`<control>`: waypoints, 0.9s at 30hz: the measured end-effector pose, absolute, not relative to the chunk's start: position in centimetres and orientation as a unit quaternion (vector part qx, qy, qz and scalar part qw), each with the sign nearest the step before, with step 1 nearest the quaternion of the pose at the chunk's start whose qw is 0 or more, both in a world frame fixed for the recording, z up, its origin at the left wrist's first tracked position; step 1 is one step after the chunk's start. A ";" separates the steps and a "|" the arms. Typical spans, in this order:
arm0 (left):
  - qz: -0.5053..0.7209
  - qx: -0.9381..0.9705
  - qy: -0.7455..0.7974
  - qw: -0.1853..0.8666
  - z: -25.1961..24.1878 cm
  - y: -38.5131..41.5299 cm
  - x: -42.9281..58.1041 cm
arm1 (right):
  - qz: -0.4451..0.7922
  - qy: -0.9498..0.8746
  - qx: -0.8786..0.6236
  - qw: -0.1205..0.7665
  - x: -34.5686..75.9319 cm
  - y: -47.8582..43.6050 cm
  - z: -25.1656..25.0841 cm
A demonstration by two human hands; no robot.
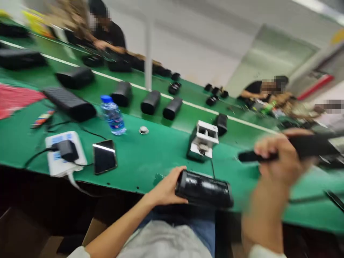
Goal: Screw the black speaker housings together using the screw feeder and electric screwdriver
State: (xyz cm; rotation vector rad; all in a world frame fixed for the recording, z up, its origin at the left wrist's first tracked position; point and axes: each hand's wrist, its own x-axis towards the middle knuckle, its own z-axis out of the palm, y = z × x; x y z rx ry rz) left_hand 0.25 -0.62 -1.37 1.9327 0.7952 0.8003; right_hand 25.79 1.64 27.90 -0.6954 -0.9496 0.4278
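My left hand (167, 188) grips the left end of a glossy black speaker-like housing (205, 188), held at the front edge of the green table. A thin cable rises behind the housing towards an open black-and-white box-shaped part (202, 141) on the table. Raised at the right, my right hand (282, 157) is closed around a long black tool (313, 145). Motion smears both, and the tool's exact kind cannot be made out.
On the green table (139, 157) lie a phone (104, 157), a white power strip (66, 152) with a charger, and a water bottle (113, 116). Several black housings (150, 102) stand along the conveyor line. Other people (114, 34) sit across it.
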 end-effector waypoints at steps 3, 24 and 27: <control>0.305 0.775 0.328 0.446 -0.6 -0.4 0.1 | 0.163 -0.468 -0.353 0.793 26.5 4.6 24.7; 0.291 0.795 0.324 0.423 0.5 -0.7 0.1 | 0.150 -0.554 -0.395 0.717 24.2 9.3 21.6; 0.293 0.799 0.315 0.419 0.5 -0.6 0.1 | 0.173 -0.564 -0.400 0.701 22.9 4.2 24.1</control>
